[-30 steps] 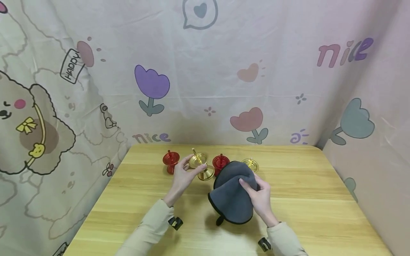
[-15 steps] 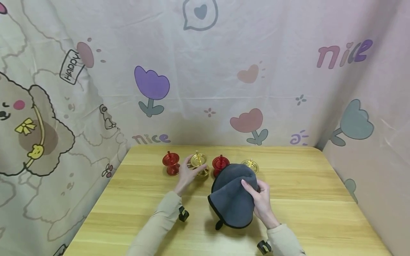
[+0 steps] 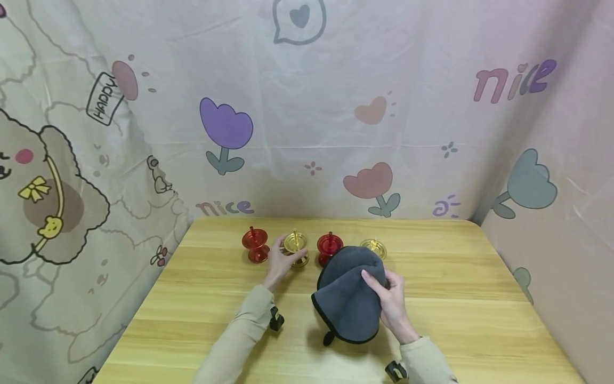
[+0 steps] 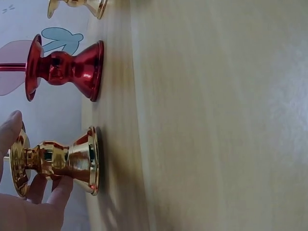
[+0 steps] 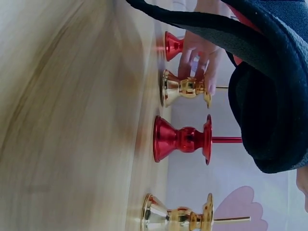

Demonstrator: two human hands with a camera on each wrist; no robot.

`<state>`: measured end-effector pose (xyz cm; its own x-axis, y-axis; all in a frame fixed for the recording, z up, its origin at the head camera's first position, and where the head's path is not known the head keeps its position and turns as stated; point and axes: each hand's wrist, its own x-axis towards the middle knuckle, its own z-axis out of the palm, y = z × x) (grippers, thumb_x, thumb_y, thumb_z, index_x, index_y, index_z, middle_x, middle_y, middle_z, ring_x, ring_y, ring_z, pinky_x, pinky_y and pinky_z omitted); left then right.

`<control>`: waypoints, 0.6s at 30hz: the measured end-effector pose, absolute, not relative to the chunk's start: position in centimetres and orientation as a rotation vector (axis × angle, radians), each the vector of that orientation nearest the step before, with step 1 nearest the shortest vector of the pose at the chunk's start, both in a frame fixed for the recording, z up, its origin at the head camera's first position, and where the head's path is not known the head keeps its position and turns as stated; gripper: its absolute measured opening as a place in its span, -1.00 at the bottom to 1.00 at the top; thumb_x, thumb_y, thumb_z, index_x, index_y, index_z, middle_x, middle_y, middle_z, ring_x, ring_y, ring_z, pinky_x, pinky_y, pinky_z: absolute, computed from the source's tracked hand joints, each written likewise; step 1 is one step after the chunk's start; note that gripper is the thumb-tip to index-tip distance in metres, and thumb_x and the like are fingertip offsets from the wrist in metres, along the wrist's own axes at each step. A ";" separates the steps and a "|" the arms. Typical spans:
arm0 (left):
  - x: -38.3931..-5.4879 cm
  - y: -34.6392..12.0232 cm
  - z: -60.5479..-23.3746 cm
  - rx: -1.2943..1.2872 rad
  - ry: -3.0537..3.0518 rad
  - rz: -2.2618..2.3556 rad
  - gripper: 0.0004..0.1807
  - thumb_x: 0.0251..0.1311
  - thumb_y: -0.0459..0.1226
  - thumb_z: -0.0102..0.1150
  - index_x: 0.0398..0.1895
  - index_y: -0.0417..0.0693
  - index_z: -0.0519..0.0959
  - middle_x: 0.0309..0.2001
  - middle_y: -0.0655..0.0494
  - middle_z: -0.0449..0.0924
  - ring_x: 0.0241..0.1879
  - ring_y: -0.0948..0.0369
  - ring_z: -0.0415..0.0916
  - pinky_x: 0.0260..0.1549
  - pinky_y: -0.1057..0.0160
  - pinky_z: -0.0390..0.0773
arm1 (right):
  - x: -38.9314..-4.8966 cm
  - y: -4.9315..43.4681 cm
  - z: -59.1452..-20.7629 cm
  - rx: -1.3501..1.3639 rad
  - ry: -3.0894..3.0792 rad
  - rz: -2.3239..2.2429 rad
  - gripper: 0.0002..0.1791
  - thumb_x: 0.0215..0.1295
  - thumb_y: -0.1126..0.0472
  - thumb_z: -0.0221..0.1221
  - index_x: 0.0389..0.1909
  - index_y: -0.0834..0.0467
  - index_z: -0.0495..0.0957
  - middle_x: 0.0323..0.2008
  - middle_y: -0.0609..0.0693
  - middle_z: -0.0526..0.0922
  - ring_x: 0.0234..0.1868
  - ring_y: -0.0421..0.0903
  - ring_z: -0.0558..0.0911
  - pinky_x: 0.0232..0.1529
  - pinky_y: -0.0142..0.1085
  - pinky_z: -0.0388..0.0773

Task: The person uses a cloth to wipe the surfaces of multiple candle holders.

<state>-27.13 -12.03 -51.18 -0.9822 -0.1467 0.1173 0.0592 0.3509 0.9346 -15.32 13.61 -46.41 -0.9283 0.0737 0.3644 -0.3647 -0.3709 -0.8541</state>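
Observation:
A gold spiked candle holder (image 3: 295, 242) stands upright on the wooden table (image 3: 216, 298). My left hand (image 3: 280, 263) holds it, thumb near the dish rim and fingers round its far side; the left wrist view shows the fingers against the candle holder's waist (image 4: 54, 156). My right hand (image 3: 394, 298) pinches a folded grey cloth (image 3: 352, 298) with black edging and a small black loop (image 3: 328, 338). The cloth hangs over the table, and its folds fill the upper right of the right wrist view.
A red candle holder (image 3: 255, 244) stands left of the held one. To its right are another red one (image 3: 329, 245) and another gold one (image 3: 374, 247), the latter partly behind the cloth. A printed curtain (image 3: 297, 122) hangs behind the table.
The gold candle holder, tilted in my left hand one second ago, has been set upright on the table in the row. My right hand and the cloth have hardly moved.

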 end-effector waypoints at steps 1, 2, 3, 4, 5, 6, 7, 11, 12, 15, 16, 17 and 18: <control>-27.1 -12.0 -51.2 0.079 -2.427 -1.692 -0.19 0.03 -0.17 0.55 0.36 -0.17 0.42 0.18 -0.21 0.56 0.18 -0.11 0.51 0.22 -0.12 0.50 | -15.3 13.6 -46.4 0.390 -1.577 2.369 -0.62 0.31 0.56 0.10 -0.33 0.06 0.76 -0.36 -0.13 0.78 -0.35 -0.22 0.74 -0.34 -0.36 0.72; -27.2 -12.0 -51.3 0.078 -2.427 -1.690 -0.19 0.02 -0.18 0.55 0.36 -0.17 0.42 0.18 -0.22 0.56 0.19 -0.11 0.50 0.23 -0.12 0.50 | -15.3 13.6 -46.4 0.392 -1.576 2.370 -0.62 0.31 0.57 0.10 -0.33 0.07 0.76 -0.36 -0.12 0.78 -0.35 -0.22 0.74 -0.33 -0.36 0.72; -27.2 -12.0 -51.4 0.080 -2.431 -1.685 -0.19 0.02 -0.18 0.55 0.36 -0.18 0.42 0.18 -0.21 0.57 0.20 -0.11 0.50 0.24 -0.12 0.49 | -15.3 13.6 -46.4 0.396 -1.573 2.370 -0.62 0.31 0.57 0.10 -0.32 0.07 0.76 -0.36 -0.12 0.77 -0.35 -0.22 0.74 -0.33 -0.36 0.72; -27.2 -12.0 -51.4 0.082 -2.433 -1.682 -0.19 0.02 -0.18 0.55 0.36 -0.18 0.42 0.18 -0.22 0.57 0.20 -0.11 0.50 0.24 -0.12 0.48 | -15.3 13.5 -46.4 0.401 -1.571 2.371 -0.62 0.31 0.57 0.10 -0.32 0.07 0.76 -0.36 -0.12 0.77 -0.35 -0.22 0.74 -0.33 -0.36 0.72; -27.2 -12.0 -51.4 0.085 -2.431 -1.682 -0.19 0.01 -0.18 0.56 0.35 -0.17 0.43 0.18 -0.22 0.58 0.20 -0.11 0.51 0.25 -0.12 0.48 | -15.3 13.5 -46.4 0.402 -1.570 2.371 -0.62 0.31 0.57 0.10 -0.32 0.07 0.77 -0.36 -0.12 0.77 -0.35 -0.22 0.74 -0.33 -0.36 0.72; -27.2 -12.0 -51.4 0.087 -2.431 -1.681 -0.19 0.01 -0.18 0.56 0.35 -0.17 0.43 0.18 -0.21 0.58 0.20 -0.11 0.51 0.25 -0.12 0.48 | -15.3 13.5 -46.4 0.402 -1.570 2.372 -0.62 0.31 0.57 0.10 -0.32 0.07 0.77 -0.36 -0.12 0.77 -0.34 -0.22 0.74 -0.33 -0.36 0.72; -27.2 -12.1 -51.5 0.088 -2.426 -1.686 -0.19 0.01 -0.18 0.56 0.35 -0.16 0.43 0.18 -0.21 0.58 0.20 -0.11 0.51 0.25 -0.12 0.47 | -15.3 13.4 -46.4 0.400 -1.572 2.372 -0.62 0.31 0.57 0.10 -0.32 0.07 0.77 -0.36 -0.12 0.77 -0.34 -0.22 0.74 -0.33 -0.36 0.72; -27.1 -12.1 -51.7 0.076 -2.404 -1.707 -0.20 0.03 -0.20 0.55 0.36 -0.17 0.42 0.19 -0.22 0.57 0.21 -0.12 0.51 0.26 -0.12 0.48 | -15.3 13.3 -46.5 0.392 -1.579 2.376 -0.61 0.31 0.57 0.10 -0.32 0.07 0.77 -0.36 -0.13 0.77 -0.34 -0.22 0.74 -0.33 -0.36 0.72; -27.1 -12.1 -51.7 0.068 -2.404 -1.704 -0.19 0.04 -0.20 0.54 0.36 -0.20 0.41 0.19 -0.23 0.57 0.21 -0.13 0.51 0.26 -0.13 0.48 | -15.3 13.3 -46.5 0.392 -1.581 2.375 -0.61 0.31 0.57 0.10 -0.32 0.07 0.77 -0.36 -0.13 0.77 -0.34 -0.22 0.74 -0.33 -0.36 0.72; -26.7 -12.2 -51.8 0.083 -2.395 -1.708 -0.09 0.05 -0.18 0.53 0.43 -0.31 0.29 0.22 -0.29 0.53 0.24 -0.16 0.49 0.30 -0.14 0.46 | -15.3 13.3 -46.5 0.393 -1.584 2.371 -0.62 0.30 0.57 0.10 -0.33 0.07 0.76 -0.36 -0.13 0.77 -0.35 -0.23 0.74 -0.34 -0.36 0.71; -26.4 -12.2 -51.8 0.097 -2.379 -1.707 -0.06 0.04 -0.18 0.53 0.43 -0.34 0.26 0.21 -0.31 0.52 0.24 -0.18 0.48 0.29 -0.15 0.46 | -15.3 13.3 -46.5 0.395 -1.583 2.369 -0.62 0.30 0.57 0.10 -0.33 0.07 0.76 -0.37 -0.13 0.77 -0.35 -0.23 0.74 -0.34 -0.36 0.71; -26.1 -12.3 -51.8 0.123 -2.357 -1.700 -0.04 0.03 -0.18 0.54 0.43 -0.36 0.24 0.20 -0.32 0.51 0.22 -0.18 0.48 0.28 -0.15 0.46 | -15.3 13.3 -46.5 0.397 -1.581 2.367 -0.62 0.30 0.57 0.10 -0.33 0.08 0.76 -0.37 -0.12 0.77 -0.35 -0.23 0.73 -0.34 -0.36 0.71; -25.8 -12.4 -51.8 0.152 -2.326 -1.689 -0.05 0.02 -0.19 0.54 0.42 -0.35 0.24 0.17 -0.32 0.51 0.19 -0.18 0.48 0.26 -0.13 0.48 | -15.3 13.3 -46.6 0.398 -1.578 2.367 -0.62 0.30 0.58 0.10 -0.34 0.08 0.76 -0.37 -0.12 0.77 -0.35 -0.23 0.73 -0.34 -0.36 0.71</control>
